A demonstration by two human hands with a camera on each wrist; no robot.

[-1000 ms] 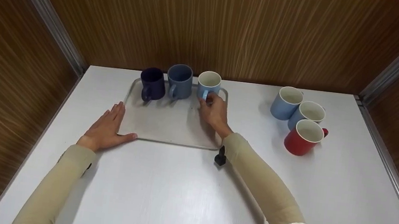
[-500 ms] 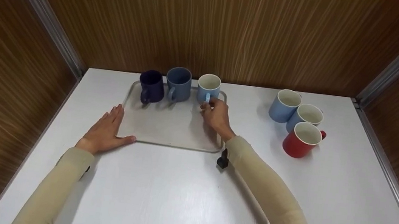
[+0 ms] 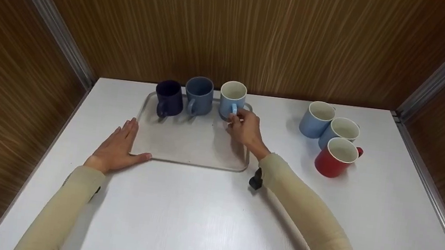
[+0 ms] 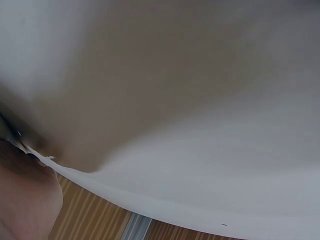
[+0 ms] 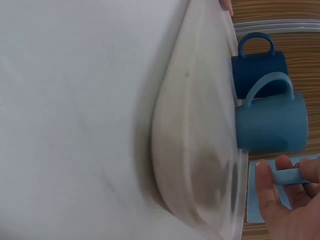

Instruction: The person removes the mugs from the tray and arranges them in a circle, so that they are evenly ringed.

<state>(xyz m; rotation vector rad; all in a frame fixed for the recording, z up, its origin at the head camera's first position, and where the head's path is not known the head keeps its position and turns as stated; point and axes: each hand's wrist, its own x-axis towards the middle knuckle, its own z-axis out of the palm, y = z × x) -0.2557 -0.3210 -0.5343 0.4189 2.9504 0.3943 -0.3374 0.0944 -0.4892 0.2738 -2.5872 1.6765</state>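
Note:
My right hand [image 3: 247, 130] pinches the handle of a light blue mug [image 3: 227, 102] with a pale inside, upright at the back right of a light tray [image 3: 177, 145]. The right wrist view shows fingers and thumb around the handle [image 5: 289, 176]. To its left along the tray's back edge stand a medium blue mug [image 3: 204, 99] and a dark navy mug [image 3: 172, 102], handles facing the front. My left hand [image 3: 115, 152] lies spread at the tray's front left corner, thumb along the front rim. The left wrist view shows mostly white tabletop.
On the right of the white table [image 3: 177, 213] stand two light blue mugs [image 3: 314, 123] [image 3: 328, 131] and a red mug [image 3: 330, 161], close together. Wood-patterned panels [image 3: 234, 28] rise behind the table and at both sides.
The light blue mug's handle has turned a little to the right, and my right hand and forearm have swung right with it. My left hand keeps its place at the tray corner.

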